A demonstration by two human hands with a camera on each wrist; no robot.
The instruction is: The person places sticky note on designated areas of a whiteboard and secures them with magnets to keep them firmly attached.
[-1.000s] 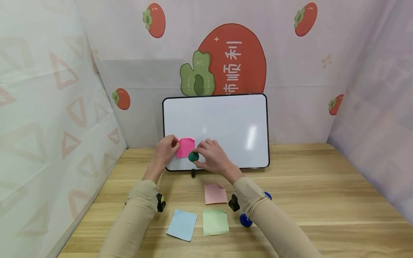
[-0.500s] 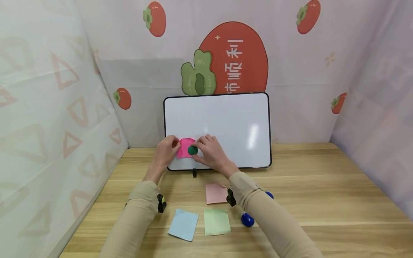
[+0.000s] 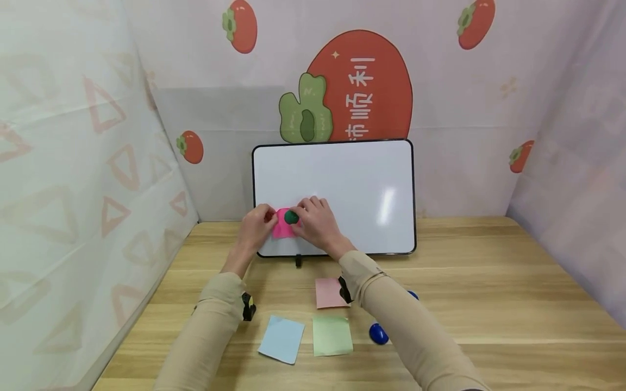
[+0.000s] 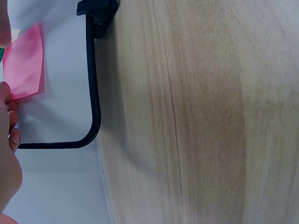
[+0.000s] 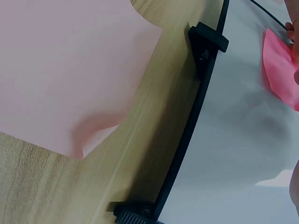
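Observation:
A bright pink sticky note (image 3: 282, 231) lies against the lower left of a whiteboard (image 3: 342, 190). My left hand (image 3: 254, 228) pinches that note at its left edge. Between the thumb and fingers of my right hand (image 3: 320, 225) is a round green magnet (image 3: 291, 217), held over the note's upper part; whether it touches the paper is hidden. In the left wrist view, the pink note (image 4: 25, 65) stands slightly off the board at its lower edge. The right wrist view has the pink note (image 5: 279, 70) at its right border, with fingers partly over it.
On the wooden table (image 3: 489, 282) lie a pale pink note (image 3: 327, 293) with a curled corner, a light blue note (image 3: 282, 339) and a light green note (image 3: 332, 336). Blue magnets (image 3: 379, 334) sit beside my right sleeve, one partly hidden. Black feet (image 5: 205, 37) support the whiteboard.
My right hand has carried the green magnet up from the pink note's lower right corner to its upper part. My left hand keeps its hold on the left edge.

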